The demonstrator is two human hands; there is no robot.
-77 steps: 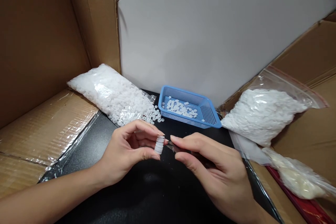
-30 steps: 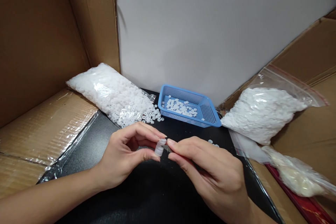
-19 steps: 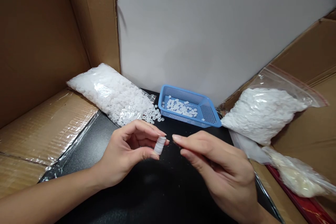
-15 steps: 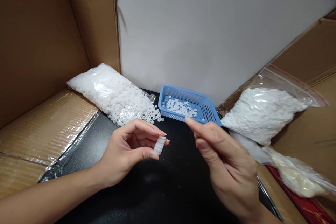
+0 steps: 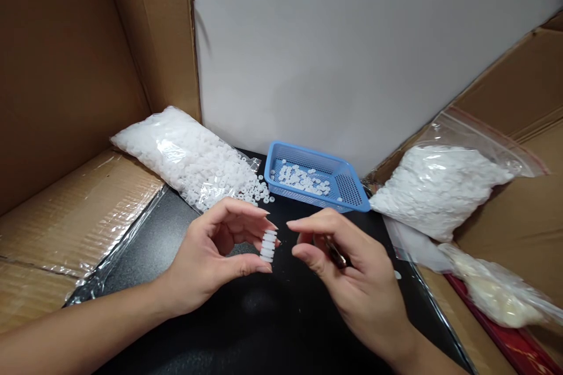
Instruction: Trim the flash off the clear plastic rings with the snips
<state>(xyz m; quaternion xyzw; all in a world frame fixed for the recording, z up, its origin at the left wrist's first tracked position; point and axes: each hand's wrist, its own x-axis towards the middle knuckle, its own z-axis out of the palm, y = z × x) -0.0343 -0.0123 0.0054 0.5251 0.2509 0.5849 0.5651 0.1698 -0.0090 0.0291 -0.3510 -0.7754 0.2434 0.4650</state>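
Left hand (image 5: 215,249) first, one of two at work: it's pinching one ribbed white stack (image 5: 268,246) between thumb and fingertips, five or six tiers showing, nearly upright over the desk (image 5: 264,328). And the right hand (image 5: 356,275), just beside it, has one dark shiny metal tool (image 5: 335,253) tucked in its curled fingers! Big change from half a second ago: that right hand is back from the blue basket (image 5: 303,196) and level with the stack, the tool now showing, while the left forefinger has lifted clear of the top. Look at the pose: right thumb and forefinger point at the stack, tips a little apart; left fingers arch above, thumb below. Just beyond the right hand lies one small white piece (image 5: 398,275). Farther out, that single basket carries dozens of white rings (image 5: 303,179), too bunched to count. And three bags: a ring-filled bag (image 5: 176,152) at left, a bulging white bag (image 5: 440,187) at right, a small cream bag (image 5: 501,299) below that.
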